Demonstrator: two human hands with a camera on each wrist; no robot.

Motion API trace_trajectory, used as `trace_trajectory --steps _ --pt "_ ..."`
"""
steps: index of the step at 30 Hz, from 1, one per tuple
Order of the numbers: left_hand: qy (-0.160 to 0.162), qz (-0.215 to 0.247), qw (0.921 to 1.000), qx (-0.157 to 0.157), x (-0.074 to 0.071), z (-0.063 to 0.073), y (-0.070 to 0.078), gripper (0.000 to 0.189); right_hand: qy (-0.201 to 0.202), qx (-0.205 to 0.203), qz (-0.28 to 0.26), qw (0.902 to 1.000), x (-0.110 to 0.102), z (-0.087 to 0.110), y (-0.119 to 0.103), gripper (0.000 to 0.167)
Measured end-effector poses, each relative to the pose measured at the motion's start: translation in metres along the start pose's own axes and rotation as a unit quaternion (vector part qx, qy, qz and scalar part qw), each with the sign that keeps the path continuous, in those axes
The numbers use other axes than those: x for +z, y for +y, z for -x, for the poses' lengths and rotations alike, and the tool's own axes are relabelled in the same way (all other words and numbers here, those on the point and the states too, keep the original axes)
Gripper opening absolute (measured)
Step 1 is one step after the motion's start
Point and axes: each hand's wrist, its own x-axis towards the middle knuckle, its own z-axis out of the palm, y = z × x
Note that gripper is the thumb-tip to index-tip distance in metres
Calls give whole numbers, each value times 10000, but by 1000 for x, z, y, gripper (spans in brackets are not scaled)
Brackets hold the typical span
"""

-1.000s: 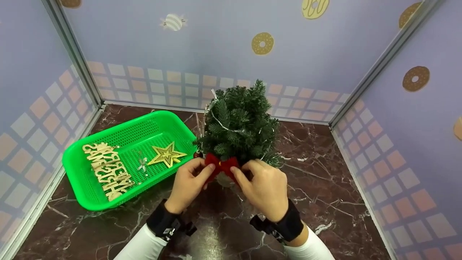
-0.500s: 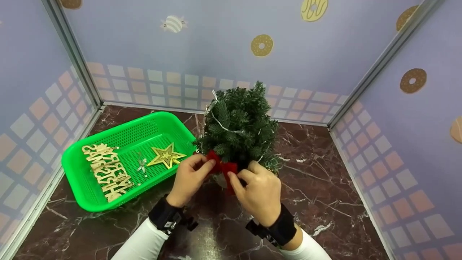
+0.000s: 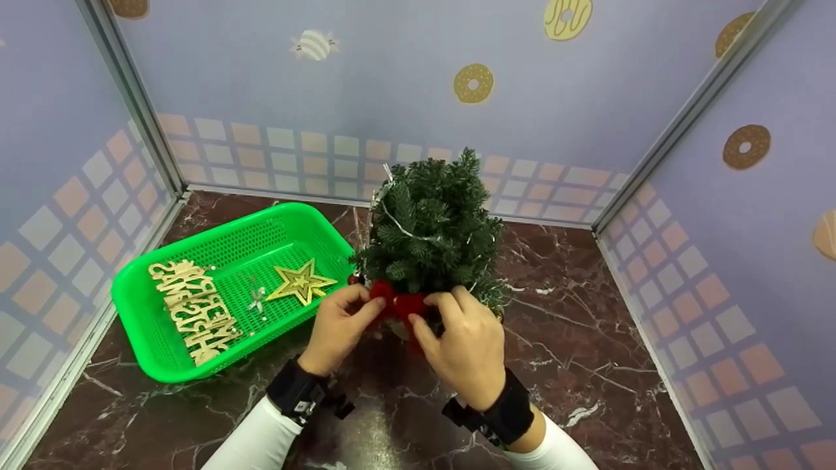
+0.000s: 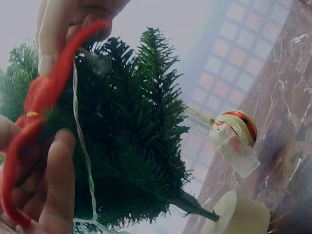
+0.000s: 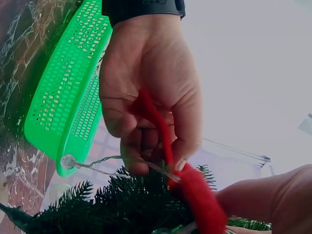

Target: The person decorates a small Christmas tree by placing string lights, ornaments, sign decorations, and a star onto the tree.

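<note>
A red fabric bow (image 3: 410,304) with a small gold bead at its knot lies against the lower front of a small green Christmas tree (image 3: 434,228). My left hand (image 3: 336,329) pinches the bow's left loop between thumb and fingers. On the other side, my right hand (image 3: 467,346) pinches the right loop, its thumb in front. The left wrist view shows the bow (image 4: 41,97) edge-on, with a thin light-string wire (image 4: 80,131) running down the branches beside it. How the back of the bow meets the branches is hidden.
A green basket (image 3: 137,339) stands at the left, holding a gold star (image 3: 302,282), wooden lettering (image 3: 196,313) and small silver pieces (image 3: 257,300). A striped red-and-gold bauble (image 4: 236,126) hangs near the tree's pale base (image 4: 243,214). Patterned walls enclose the marbled surface.
The bow's right side dropped and tilted half a second ago, and now sits nearly level again. My right hand has shifted slightly left and down over the second; both hands keep hold of the bow.
</note>
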Motion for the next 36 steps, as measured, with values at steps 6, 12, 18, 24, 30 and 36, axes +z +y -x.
trace_trajectory --steps 6,12,18,24,30,36 --pt "-284 790 9949 -568 1 0 -1 24 242 -354 -32 9991 5 1 -2 28" --pt "-491 988 9921 -600 0 3 -1 16 459 -629 12 9970 9 3 -3 20" --pt "-707 1128 9889 -663 2 4 1 22 316 -433 -187 9984 8 7 -2 22" --pt "-654 1066 9875 -964 9 2 5 26 257 -126 -481 9984 2 10 3 32" --pt "-525 1029 9879 -1034 18 2 10 27 144 121 -666 9976 -3 12 10 36" --pt "-467 879 9900 -1001 23 2 7 29 -147 191 -745 9969 -2 15 18 34"
